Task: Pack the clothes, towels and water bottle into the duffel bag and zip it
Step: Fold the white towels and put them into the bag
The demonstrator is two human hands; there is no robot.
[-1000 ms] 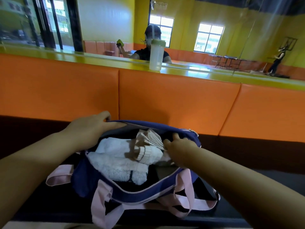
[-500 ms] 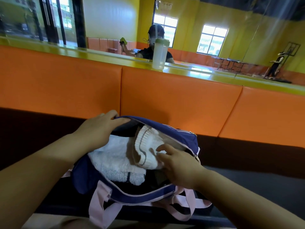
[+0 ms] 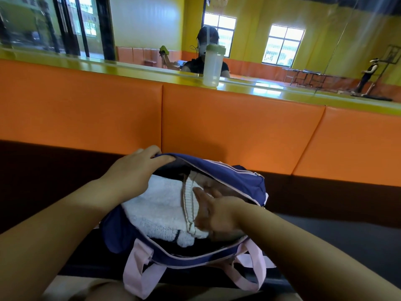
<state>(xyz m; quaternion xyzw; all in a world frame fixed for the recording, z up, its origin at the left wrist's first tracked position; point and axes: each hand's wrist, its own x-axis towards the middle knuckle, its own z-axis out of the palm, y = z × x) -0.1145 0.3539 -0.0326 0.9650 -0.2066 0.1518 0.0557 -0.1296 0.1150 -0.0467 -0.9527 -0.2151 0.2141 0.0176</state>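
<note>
A navy duffel bag (image 3: 236, 179) with pink straps lies unzipped on the dark bench in front of me. Inside it are a fluffy white towel (image 3: 156, 205) and a white ribbed knit garment (image 3: 189, 205). My left hand (image 3: 136, 168) grips the bag's far rim at the left and holds the mouth wide. My right hand (image 3: 213, 216) is inside the opening with its fingers straight, pressing the knit garment down. A translucent water bottle (image 3: 212, 66) with a green lid stands upright on the yellow ledge above the orange backrest, well beyond the bag.
Orange padded panels (image 3: 238, 127) rise behind the bench, topped by a yellow ledge (image 3: 108, 70) and a wall mirror reflecting the room. Dark bench seat (image 3: 336, 235) extends to the right of the bag. A pink strap (image 3: 138, 268) hangs over the front edge.
My right hand has pushed the knit garment deeper into the bag and now lies flat on it. The left hand keeps its hold on the rim.
</note>
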